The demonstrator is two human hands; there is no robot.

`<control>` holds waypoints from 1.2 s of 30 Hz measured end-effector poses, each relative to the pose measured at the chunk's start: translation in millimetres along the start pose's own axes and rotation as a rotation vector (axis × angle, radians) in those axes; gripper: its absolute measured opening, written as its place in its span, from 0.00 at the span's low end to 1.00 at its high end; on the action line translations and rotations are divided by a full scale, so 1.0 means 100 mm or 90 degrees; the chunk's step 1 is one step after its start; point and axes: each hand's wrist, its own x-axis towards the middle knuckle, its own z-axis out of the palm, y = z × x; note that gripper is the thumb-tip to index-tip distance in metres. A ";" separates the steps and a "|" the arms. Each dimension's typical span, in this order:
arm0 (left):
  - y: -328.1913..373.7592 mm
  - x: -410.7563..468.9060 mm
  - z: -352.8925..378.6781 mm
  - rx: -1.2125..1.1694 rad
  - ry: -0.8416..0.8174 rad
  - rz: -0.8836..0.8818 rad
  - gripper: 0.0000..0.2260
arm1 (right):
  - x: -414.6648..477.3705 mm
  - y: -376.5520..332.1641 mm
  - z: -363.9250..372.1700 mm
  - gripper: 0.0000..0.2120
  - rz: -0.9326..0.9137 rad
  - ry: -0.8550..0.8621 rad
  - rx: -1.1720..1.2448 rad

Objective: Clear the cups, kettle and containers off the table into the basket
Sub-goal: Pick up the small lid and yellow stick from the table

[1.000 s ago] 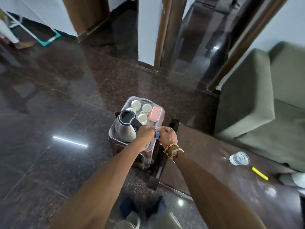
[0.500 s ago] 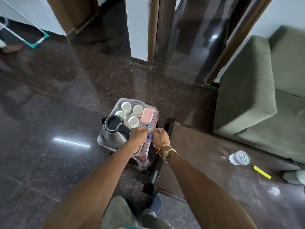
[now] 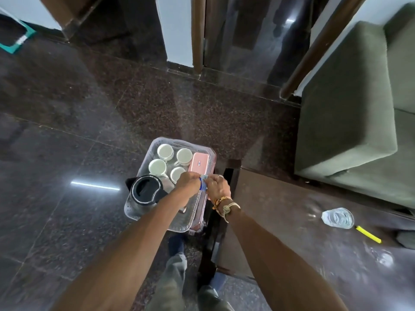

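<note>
A dark, polished stone floor (image 3: 89, 108) fills most of the head view, speckled brown and glossy enough to carry a bright bar of reflected light to the left of the basket (image 3: 179, 140). Wooden door frames (image 3: 198, 34) and pale walls stand at the far side, a teal-edged object (image 3: 15, 41) sits in the upper left corner, and a green sofa (image 3: 348, 108) stands on the right. The clear plastic basket is just off the left end of the dark brown counter (image 3: 280, 209); whether it hangs or rests on something cannot be told. Inside it four white cups (image 3: 165, 151) stand upright at the far end, a pink container (image 3: 198, 163) lies along the right wall, and the steel kettle (image 3: 146, 191) with its black lid stands at the near left. Above the basket's right side the left grip (image 3: 187, 182) and the right grip (image 3: 219, 187) meet knuckle to knuckle, each curled closed round a small blue-and-white piece (image 3: 203, 184), which may be a handle. Woven bracelets (image 3: 224, 205) circle the right wrist. On the counter, well apart from the basket, a clear plastic cup (image 3: 336, 217) lies with a yellow pen (image 3: 368, 234) just beside it.
</note>
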 end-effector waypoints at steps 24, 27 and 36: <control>-0.31 1.02 0.09 0.304 -0.126 -0.070 0.15 | 0.75 0.17 0.59 0.15 0.121 -0.007 -0.085; -0.29 0.96 0.07 0.293 -0.119 -0.070 0.15 | 0.73 0.17 0.57 0.14 0.131 -0.031 -0.077; -0.05 0.44 -0.02 0.223 -0.073 0.019 0.05 | 0.33 0.26 0.22 0.15 0.129 -0.032 -0.021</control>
